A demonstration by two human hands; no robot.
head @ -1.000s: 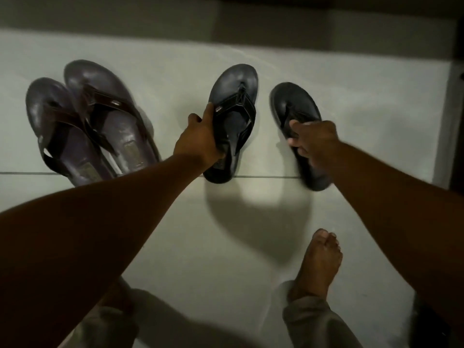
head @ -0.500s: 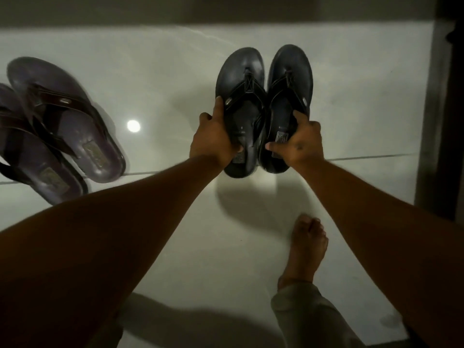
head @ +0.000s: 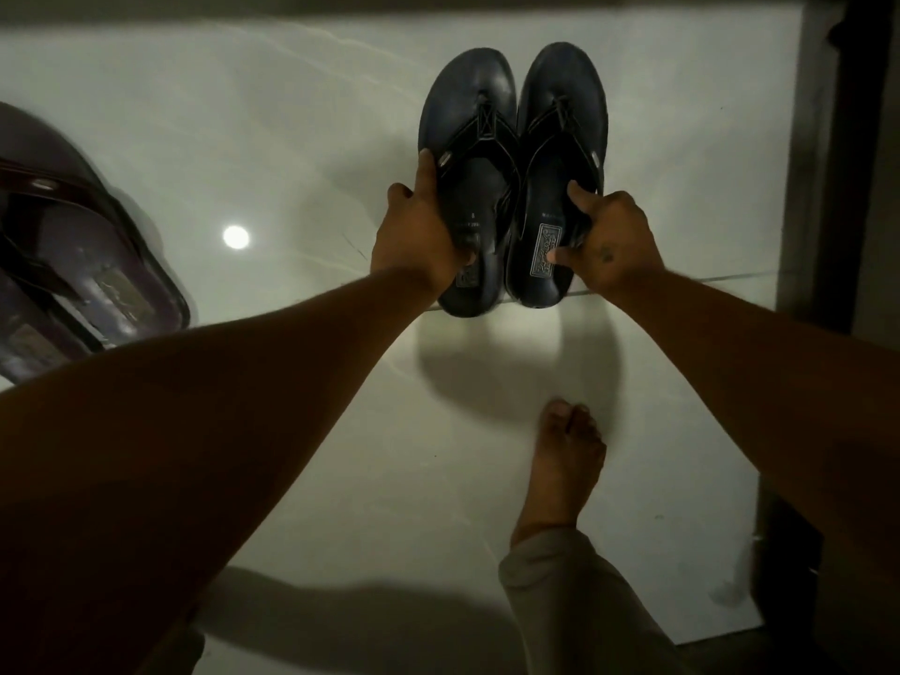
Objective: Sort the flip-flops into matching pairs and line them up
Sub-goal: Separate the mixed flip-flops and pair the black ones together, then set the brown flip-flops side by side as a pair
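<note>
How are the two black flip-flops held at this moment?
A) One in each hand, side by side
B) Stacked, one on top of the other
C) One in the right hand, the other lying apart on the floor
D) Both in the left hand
A: the left hand grips the left black flip-flop and the right hand grips the right black flip-flop, edges close together.

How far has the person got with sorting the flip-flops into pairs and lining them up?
Done: the two black leather flip-flops sit side by side, matched. In hand: the left hand and right hand each grip one, squaring them on the pale tiled floor. Left: letting go, and perhaps lining up the dark brown sandals, cut off by the frame.
</note>
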